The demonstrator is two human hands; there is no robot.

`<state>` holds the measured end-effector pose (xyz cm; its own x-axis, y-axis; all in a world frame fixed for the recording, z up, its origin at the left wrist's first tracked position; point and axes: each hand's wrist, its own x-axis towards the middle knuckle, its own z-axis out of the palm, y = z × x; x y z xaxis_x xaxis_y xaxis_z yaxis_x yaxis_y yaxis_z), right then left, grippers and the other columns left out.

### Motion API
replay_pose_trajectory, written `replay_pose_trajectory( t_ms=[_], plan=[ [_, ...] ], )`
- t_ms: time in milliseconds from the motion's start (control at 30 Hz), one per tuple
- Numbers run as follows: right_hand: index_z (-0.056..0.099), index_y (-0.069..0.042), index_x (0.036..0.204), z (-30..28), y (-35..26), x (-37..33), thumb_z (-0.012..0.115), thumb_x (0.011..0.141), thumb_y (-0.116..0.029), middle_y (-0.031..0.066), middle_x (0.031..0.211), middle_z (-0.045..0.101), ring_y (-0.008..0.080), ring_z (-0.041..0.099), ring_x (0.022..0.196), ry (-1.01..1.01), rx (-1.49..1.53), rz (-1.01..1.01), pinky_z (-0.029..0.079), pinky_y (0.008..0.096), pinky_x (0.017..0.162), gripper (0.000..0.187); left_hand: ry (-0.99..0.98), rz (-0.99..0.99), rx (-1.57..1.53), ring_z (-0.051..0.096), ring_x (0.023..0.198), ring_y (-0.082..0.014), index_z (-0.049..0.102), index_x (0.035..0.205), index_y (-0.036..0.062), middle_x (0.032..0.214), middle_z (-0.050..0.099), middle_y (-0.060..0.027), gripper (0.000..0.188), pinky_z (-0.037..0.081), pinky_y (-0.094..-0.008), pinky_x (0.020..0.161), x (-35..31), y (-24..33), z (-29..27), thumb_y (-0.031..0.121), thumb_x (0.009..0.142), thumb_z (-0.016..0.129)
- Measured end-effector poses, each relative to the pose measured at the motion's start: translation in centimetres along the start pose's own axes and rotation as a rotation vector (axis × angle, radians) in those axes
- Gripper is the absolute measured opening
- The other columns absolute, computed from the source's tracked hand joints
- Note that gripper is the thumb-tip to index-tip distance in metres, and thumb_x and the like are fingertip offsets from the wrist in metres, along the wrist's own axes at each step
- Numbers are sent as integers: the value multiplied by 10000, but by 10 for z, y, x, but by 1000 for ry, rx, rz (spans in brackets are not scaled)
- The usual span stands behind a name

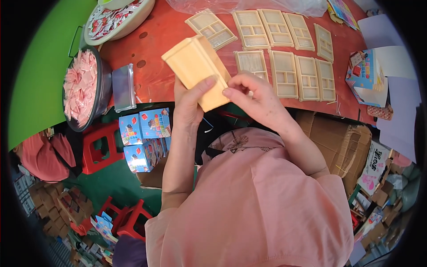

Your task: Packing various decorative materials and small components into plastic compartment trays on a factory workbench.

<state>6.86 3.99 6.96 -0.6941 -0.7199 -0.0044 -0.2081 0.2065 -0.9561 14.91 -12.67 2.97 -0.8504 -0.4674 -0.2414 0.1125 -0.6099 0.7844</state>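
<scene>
A pale yellow, box-shaped plastic piece (192, 66) with a raised rim is held tilted above the near edge of the red table. My left hand (190, 100) is closed around its lower left part, the thumb lying across its face. At its lower right corner, my right hand (261, 99) has thumb and fingers drawn together on the edge; the exact contact is partly hidden. Beyond my hands lie several cream compartment trays (284, 73) in two rough rows, and one tray (211, 29) sits askew at their left.
On the left stand a dark tub of pink packets (81, 89), a cream basin of small sachets (116, 22) and a clear plastic case (123, 87). Printed blue boxes (141, 129) are stacked below the table (155, 49). An open blue carton (367, 73) stands right.
</scene>
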Motion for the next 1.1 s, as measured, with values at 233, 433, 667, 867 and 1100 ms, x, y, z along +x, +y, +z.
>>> replay_pose_trajectory(
  t_ms=[233, 433, 667, 867, 1100],
  plan=[
    [608, 17, 819, 22, -17, 10, 668, 889, -79, 113, 731, 636, 212, 606, 605, 119, 3, -31, 458, 350, 548, 133, 24, -24, 1, 664, 1099, -247, 455, 1379, -22, 1229, 635, -143, 704, 554, -366, 948, -13, 16, -19, 72, 777, 808],
    [595, 3, 782, 32, -19, 11, 669, 828, -91, 177, 759, 636, 342, 648, 677, 49, -432, -95, 502, 418, 585, 129, 177, 81, -15, 630, 1183, -295, 392, 1447, -31, 1302, 592, -165, 745, 539, -412, 1007, -30, 35, -54, 109, 813, 757],
    [624, -15, 741, 53, 4, 35, 652, 886, -213, 199, 723, 653, 379, 668, 668, -33, -766, -122, 536, 468, 596, 247, 200, 144, -55, 614, 1205, -311, 365, 1469, -26, 1329, 570, -173, 772, 534, -432, 1020, -30, 47, -65, 117, 819, 757],
    [619, -28, 849, 43, 0, 105, 635, 949, -294, 226, 719, 662, 408, 682, 707, 154, -816, -172, 534, 507, 623, 285, 251, 127, -127, 605, 1215, -306, 366, 1474, -3, 1323, 574, -151, 766, 522, -422, 1033, -18, 54, -57, 98, 823, 758],
    [655, -19, 961, 22, -1, 131, 608, 969, -289, 231, 818, 697, 408, 689, 784, 79, -773, -91, 544, 503, 694, 274, 81, 146, -362, 570, 1281, -314, 397, 1476, 47, 1397, 559, -132, 607, 495, -489, 1065, 26, 75, -41, 199, 955, 668]
  ],
)
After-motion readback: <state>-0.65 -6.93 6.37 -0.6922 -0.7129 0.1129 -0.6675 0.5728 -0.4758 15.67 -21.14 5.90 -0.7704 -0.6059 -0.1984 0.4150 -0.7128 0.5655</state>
